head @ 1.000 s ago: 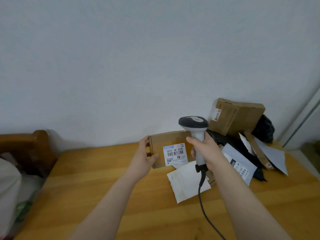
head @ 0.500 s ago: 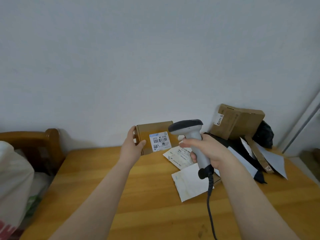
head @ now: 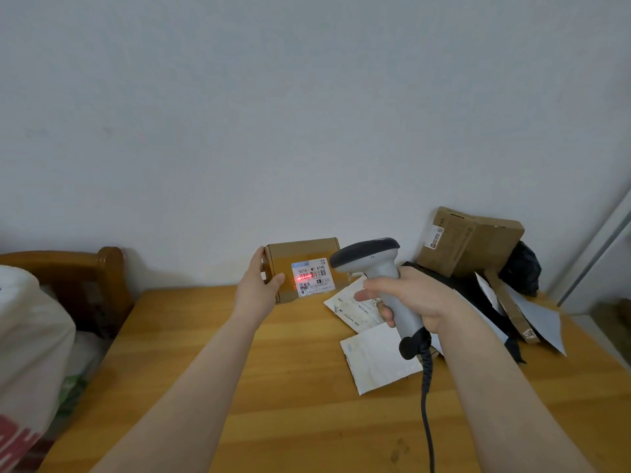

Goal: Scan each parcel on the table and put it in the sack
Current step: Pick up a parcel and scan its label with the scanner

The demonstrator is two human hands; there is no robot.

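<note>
Left edge, white sack point(head: 30, 336); we cannot tell its contents. Left hand point(head: 257, 290) grips small box point(head: 302, 259), upright near far edge of table point(head: 307, 404), red beam on label point(head: 312, 276) (scan under way). Right hand point(head: 418, 302) curled round scanner point(head: 377, 268). Far right, parcel pile point(head: 471, 244) awaits.

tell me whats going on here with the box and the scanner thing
A person is scanning parcels at a wooden table. The left hand holds a small cardboard box upright by its side, label facing the person. The right hand grips a corded scanner aimed at it, and a red line lies across the barcode. A bigger box and white mailers wait on the right. A white sack sits at the left.
</note>
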